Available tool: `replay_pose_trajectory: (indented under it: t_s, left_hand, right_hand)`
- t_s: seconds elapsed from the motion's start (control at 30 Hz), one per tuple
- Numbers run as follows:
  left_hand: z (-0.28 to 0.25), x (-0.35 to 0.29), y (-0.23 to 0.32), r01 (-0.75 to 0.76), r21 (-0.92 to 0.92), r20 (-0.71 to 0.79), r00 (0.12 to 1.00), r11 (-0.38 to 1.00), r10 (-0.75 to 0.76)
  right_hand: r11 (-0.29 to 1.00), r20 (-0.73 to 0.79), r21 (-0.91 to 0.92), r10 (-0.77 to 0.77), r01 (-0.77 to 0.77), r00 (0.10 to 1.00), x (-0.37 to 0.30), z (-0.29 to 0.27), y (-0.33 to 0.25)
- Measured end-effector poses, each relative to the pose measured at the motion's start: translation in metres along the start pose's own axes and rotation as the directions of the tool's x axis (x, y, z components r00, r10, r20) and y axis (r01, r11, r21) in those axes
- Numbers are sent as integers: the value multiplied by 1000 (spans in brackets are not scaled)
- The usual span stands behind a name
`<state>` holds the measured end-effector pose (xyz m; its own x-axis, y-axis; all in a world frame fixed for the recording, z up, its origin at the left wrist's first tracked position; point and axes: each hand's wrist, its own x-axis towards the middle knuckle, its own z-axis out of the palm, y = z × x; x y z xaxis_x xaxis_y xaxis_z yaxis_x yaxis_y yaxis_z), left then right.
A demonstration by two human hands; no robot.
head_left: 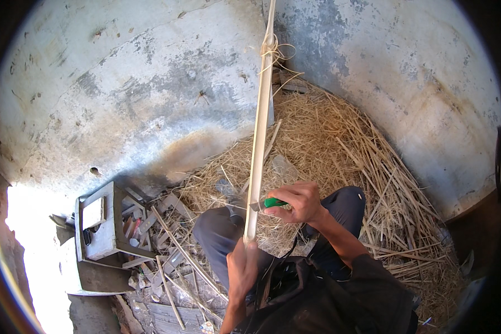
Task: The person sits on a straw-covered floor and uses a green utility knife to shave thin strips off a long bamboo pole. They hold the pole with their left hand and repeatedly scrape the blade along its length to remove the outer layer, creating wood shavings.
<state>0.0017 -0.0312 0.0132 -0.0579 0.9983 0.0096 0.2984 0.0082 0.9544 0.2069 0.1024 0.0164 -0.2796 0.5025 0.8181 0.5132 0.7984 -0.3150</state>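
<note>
My left hand [242, 266] is closed round the lower end of a long split bamboo piece [259, 150]. The pale, channelled piece slants up and away from me past the top of the view. Thin curled strips [274, 51] hang around it near the upper end. My right hand [298, 201] grips the green handle of a knife [274, 202]. Its short blade lies against the bamboo, a little above my left hand. Part of the knife handle is hidden by my fingers.
A heap of shavings [312, 125] covers the floor ahead, with loose bamboo sticks [389, 183] to the right. On the left stands a worn wooden stool [103, 222] beside scraps. Stained walls [150, 83] meet in the far corner. My bent knees [214, 231] are below the bamboo.
</note>
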Motion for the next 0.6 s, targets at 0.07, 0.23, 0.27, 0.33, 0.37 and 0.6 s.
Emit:
replay_pose_trajectory:
  t_s: [0.07, 0.23, 0.27, 0.33, 0.37, 0.6]
  left_hand:
    - [-2, -3, -3, 13, 14, 15, 1000, 1000, -14]
    - [-4, -7, -2, 1, 25, 10, 1000, 1000, -1]
    - [-6, -9, -4, -2, 31, 11, 1000, 1000, 2]
    - [-7, -11, -7, 0, 43, 4, 1000, 999, 0]
    - [-8, -12, -7, 5, 47, -3, 1000, 999, -5]
    - [-14, -23, -16, 98, 40, 28, 995, 994, -100]
  right_hand:
    - [1000, 10, -12, -1, 1, 1000, 0, -1, 2]
    - [999, 34, -29, -19, 20, 999, 1, -3, 4]
    - [999, 48, -40, -20, 22, 999, 1, -4, 4]
    - [998, 75, -62, -22, 27, 997, 2, -7, 1]
    - [997, 73, -64, -27, 32, 997, 3, -8, -1]
    - [999, 0, -30, -20, 20, 1000, 7, -5, 0]
